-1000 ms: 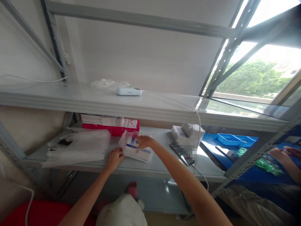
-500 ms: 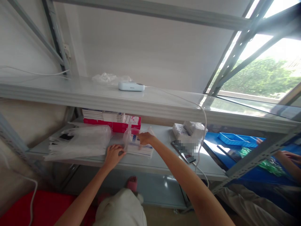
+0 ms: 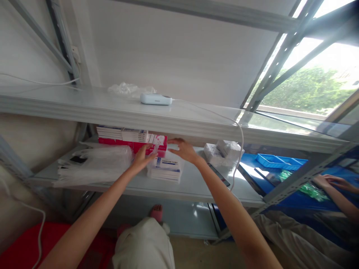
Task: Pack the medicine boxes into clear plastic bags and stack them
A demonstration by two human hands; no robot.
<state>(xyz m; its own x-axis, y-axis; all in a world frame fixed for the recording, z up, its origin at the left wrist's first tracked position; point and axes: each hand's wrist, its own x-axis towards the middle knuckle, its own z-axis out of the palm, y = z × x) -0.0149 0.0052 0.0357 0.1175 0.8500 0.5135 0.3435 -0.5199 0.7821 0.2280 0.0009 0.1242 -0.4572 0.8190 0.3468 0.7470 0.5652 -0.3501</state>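
Observation:
A stack of white boxes with blue print [image 3: 165,173] sits inside a clear plastic bag [image 3: 181,168] on the middle shelf. My left hand [image 3: 141,158] is at the bag's raised left edge, thumb and fingers apart around the loose film; whether it touches the film is hard to see. Above the bag's right side hovers my right hand [image 3: 183,150], fingers spread and holding nothing, close to the end of a red and pink box [image 3: 162,145]. More white boxes [image 3: 134,134] are piled on the red packaging behind.
Flat translucent bags [image 3: 98,164] lie left. A phone [image 3: 220,175] and plastic-wrapped bundles [image 3: 224,153] are on the right. A white device [image 3: 155,99] with a cable rests on the upper shelf [image 3: 196,116]. Beyond the post, another person's hands [image 3: 333,181] are near a blue tray [image 3: 280,162].
My right hand has come out of the bag, lifting up and back, and its fingers have spread. My left hand has moved forward from the shelf's front to the bag's raised edge.

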